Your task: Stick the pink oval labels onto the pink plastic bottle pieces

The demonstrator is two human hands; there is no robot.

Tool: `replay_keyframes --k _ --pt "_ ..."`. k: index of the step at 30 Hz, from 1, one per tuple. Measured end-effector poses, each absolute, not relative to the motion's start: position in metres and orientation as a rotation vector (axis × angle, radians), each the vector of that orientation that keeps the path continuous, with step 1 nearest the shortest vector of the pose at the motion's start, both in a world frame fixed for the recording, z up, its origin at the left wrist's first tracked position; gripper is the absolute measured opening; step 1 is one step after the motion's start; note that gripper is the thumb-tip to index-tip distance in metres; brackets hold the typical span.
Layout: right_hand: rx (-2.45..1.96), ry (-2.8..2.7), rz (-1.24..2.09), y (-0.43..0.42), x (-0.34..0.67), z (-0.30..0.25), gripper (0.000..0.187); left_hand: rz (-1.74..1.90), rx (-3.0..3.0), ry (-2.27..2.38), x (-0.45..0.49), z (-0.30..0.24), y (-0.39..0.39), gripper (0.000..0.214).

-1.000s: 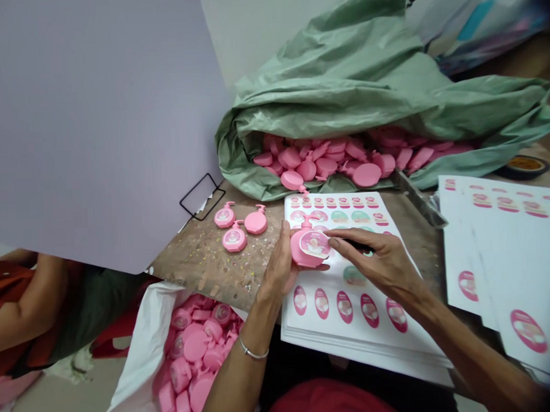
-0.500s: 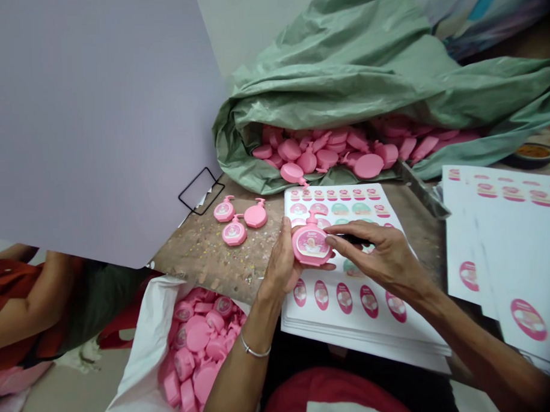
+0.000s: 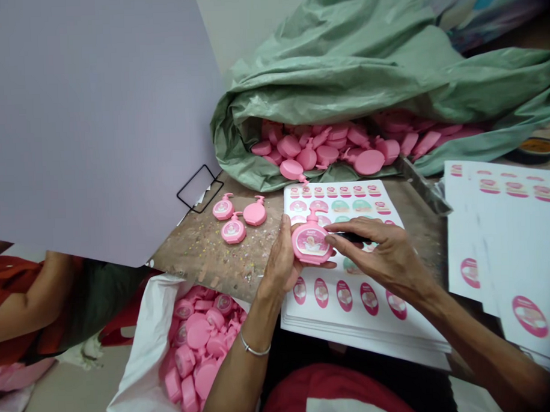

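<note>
My left hand (image 3: 282, 260) is closed round a small pink pump bottle (image 3: 312, 260), held upright with its nozzle on top. A round pink label showing a baby in a tub covers the bottle's front. From the right, the thumb and forefinger of my right hand (image 3: 371, 245) touch the edge of this label. A slim black tool (image 3: 354, 237) is held in the same hand; its tip is hidden. Beneath both hands lies a stack of sticker sheets (image 3: 333, 321) with pink and green labels. To the left, two labelled bottles (image 3: 233, 230) and a plain pink bottle (image 3: 255, 213) lie on the table.
A green sack (image 3: 343, 83) full of pink bottles lies open at the back. Below the table's left edge, a white sack (image 3: 138, 355) holds more bottles. More sticker sheets (image 3: 506, 252) and a roll of tape (image 3: 537, 149) are right. A person's arm (image 3: 48, 298) shows far left.
The view has shifted very slightly. Both hands keep the same hold, with the right fingers still at the label's right edge.
</note>
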State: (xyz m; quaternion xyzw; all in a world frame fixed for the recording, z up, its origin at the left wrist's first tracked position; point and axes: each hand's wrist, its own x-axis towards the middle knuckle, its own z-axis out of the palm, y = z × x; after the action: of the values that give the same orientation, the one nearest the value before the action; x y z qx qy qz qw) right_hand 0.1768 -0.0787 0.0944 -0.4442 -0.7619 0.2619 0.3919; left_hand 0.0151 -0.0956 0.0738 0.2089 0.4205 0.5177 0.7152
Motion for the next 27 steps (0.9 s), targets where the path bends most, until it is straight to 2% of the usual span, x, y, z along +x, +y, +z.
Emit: replay_keyframes --k 17,21,24,27 --pt "-1.104 -1.965 0.537 -0.080 0.175 0.093 0.018 1.130 0.494 0.855 0.014 0.075 -0.096 0.061" --pt "-1.090 -2.044 0.343 -0.077 0.178 0.092 0.020 1.121 0.639 0.847 0.009 0.083 -0.102 0.043" --pt "-1.222 -2.062 0.106 -0.075 0.182 0.092 0.032 1.090 0.688 0.860 0.009 0.088 -0.106 0.047" --pt "-1.302 -1.971 0.130 -0.073 0.179 0.087 0.061 1.050 0.686 0.859 0.014 0.090 -0.110 0.045"
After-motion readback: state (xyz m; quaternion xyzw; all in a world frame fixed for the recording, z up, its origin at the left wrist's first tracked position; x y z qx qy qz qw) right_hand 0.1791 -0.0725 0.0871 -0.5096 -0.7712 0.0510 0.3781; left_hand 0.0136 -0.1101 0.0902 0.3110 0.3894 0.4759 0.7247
